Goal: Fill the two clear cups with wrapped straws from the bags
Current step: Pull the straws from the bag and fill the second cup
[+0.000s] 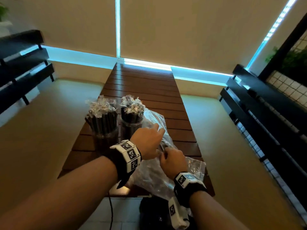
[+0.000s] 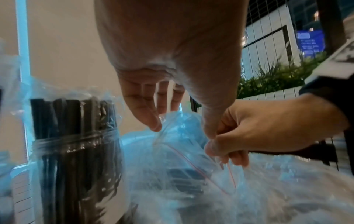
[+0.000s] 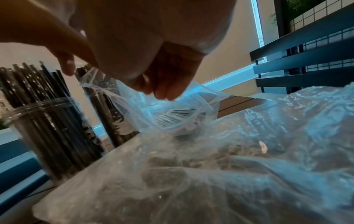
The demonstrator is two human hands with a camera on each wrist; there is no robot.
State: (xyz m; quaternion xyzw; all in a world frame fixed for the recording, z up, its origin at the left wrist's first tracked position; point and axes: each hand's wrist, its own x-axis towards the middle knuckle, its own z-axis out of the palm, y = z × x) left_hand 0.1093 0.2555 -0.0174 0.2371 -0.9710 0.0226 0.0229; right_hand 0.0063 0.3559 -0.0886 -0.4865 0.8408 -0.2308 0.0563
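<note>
Hands meet at the mouth of a zip bag [image 1: 154, 120] lying on the slatted surface [image 1: 146, 83]. Left hand [image 1: 147, 140] pinches one lip of the red-lined opening, right hand [image 1: 172, 161] pinches the other, spreading it. Remaining wrapped straws [image 3: 172, 115] lie inside, long axis running away from the person, beyond both hands. Both clear cups [image 1: 103, 128] stand just left of the bag, already packed, nearer the left hand. A second, crumpled bag [image 3: 210, 174] lies nearer the person.

A café seating spot is shown: a slatted wooden surface [image 1: 146, 90] is flanked by cushioned benches [image 1: 216, 130] and plants [image 1: 289, 57].
</note>
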